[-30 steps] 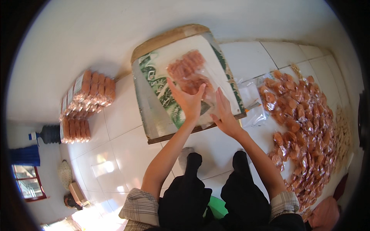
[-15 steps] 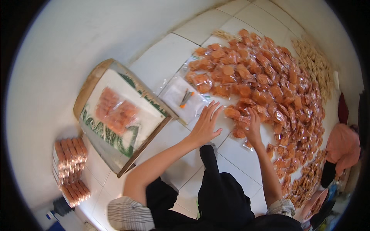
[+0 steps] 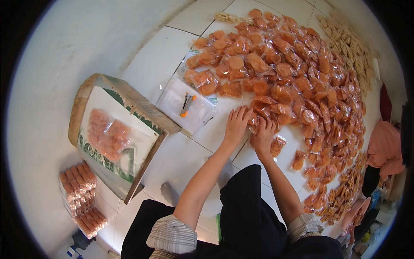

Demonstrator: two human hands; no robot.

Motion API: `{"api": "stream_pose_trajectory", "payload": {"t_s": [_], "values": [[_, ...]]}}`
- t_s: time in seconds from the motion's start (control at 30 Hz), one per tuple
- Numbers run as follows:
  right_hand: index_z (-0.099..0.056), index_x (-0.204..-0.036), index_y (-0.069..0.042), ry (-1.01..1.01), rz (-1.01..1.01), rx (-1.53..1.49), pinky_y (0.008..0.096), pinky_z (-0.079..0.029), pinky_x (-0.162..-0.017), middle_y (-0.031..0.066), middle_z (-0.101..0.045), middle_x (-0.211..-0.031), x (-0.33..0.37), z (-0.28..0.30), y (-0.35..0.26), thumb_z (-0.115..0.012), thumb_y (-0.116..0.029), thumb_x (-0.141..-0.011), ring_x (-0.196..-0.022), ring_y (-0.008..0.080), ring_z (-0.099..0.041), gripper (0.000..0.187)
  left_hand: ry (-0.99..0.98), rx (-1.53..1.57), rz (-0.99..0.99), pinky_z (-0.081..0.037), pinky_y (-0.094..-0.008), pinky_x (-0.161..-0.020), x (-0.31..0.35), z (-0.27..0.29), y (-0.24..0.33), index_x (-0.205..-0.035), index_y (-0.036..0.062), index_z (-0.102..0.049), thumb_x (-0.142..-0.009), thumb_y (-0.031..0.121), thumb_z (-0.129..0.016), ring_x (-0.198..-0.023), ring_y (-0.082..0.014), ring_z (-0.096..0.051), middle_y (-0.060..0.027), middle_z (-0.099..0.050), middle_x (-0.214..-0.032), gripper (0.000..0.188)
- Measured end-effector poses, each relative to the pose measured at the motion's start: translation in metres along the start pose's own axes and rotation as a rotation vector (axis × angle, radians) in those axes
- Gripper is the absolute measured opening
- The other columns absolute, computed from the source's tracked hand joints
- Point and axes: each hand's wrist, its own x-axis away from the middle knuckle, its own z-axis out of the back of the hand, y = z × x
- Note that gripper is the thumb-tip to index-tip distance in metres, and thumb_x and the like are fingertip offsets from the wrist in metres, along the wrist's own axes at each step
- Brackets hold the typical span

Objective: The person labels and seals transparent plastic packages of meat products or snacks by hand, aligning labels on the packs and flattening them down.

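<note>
Both my hands meet at the near edge of a large heap of small clear plastic packets (image 3: 280, 93) holding round orange pieces. My left hand (image 3: 237, 126) curls its fingers against the left side of a few packets (image 3: 254, 123) at this edge. From the right, my right hand (image 3: 263, 139) closes over the same packets, its fingertips hiding part of them. One loose packet (image 3: 278, 146) lies just right of my right hand. Left of my hands, a stapler (image 3: 187, 105) with orange ends rests on a stack of clear plastic bags (image 3: 199, 118).
A tilted wooden-edged box (image 3: 148, 149) on the left bears a filled clear bag (image 3: 108, 134). Stacked packs (image 3: 84, 190) stand by the wall (image 3: 39, 129). Pale, thin bundled pieces (image 3: 347, 47) lie at the far right; a pink cloth (image 3: 385, 144) is at the right.
My left hand has moved from open above the floor to the packets, beside my right hand. The right hand has drawn left and the view has shifted.
</note>
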Motion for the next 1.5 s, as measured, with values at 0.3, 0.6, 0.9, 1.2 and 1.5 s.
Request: {"api": "stream_pose_trajectory", "payload": {"t_s": [0.3,0.6,0.9,1.2,1.5], "values": [[-0.046,-0.121,-0.002,0.071,0.091,-0.755,0.0404,-0.031,-0.104,0.0152,-0.043,-0.13,-0.028,0.084,-0.086,-0.056,0.011,-0.066,-0.122,0.0328,-0.038,0.058,0.008,0.837,0.42,-0.047,-0.0309,-0.082,0.005,0.107,0.002,-0.131,0.0078,-0.042,-0.089,0.02,-0.056,-0.095,-0.0278,-0.06,-0.0173,-0.057,-0.114,0.046],[-0.032,-0.136,-0.003,-0.079,0.695,-0.804,0.0413,-0.021,-0.109,0.0195,-0.026,-0.143,-0.065,0.14,-0.205,-0.06,-0.004,-0.076,-0.133,0.0362,-0.026,0.066,0.097,1.478,0.478,-0.043,-0.03,-0.091,0.016,0.258,0.04,-0.142,0.0139,-0.021,-0.097,0.046,-0.031,-0.112,-0.0139,-0.05,-0.0012,-0.042,-0.133,0.057],[-0.032,-0.135,-0.004,-0.361,0.765,-0.865,0.0405,-0.025,-0.108,0.0181,-0.029,-0.143,-0.047,0.135,-0.271,-0.073,-0.017,-0.071,-0.133,0.0324,-0.027,0.078,0.07,1.509,0.283,-0.024,-0.0377,-0.109,0.067,0.311,0.007,-0.143,0.0091,-0.008,-0.087,0.067,-0.015,-0.134,-0.0211,-0.027,-0.0084,-0.026,-0.145,0.081],[-0.035,-0.133,-0.004,-0.422,0.814,-0.831,0.0388,-0.035,-0.102,0.0169,-0.04,-0.136,-0.016,0.081,-0.307,-0.071,0.001,-0.068,-0.127,0.0326,-0.038,0.074,0.73,1.755,0.608,-0.05,-0.0368,-0.085,0.091,0.289,-0.037,-0.123,0.0195,-0.036,-0.091,0.031,-0.054,-0.099,-0.0147,-0.056,-0.0072,-0.05,-0.111,0.039],[-0.038,-0.13,0.0,-0.401,0.835,-0.772,0.0375,-0.044,-0.094,0.0174,-0.045,-0.131,0.014,0.081,-0.335,-0.071,0.005,-0.064,-0.117,0.0337,-0.048,0.074,0.851,1.621,0.715,-0.043,-0.0218,-0.063,0.127,0.309,-0.047,-0.102,0.0151,-0.043,-0.092,0.029,-0.055,-0.076,-0.0056,-0.048,0.0017,-0.048,-0.091,0.021]]}}
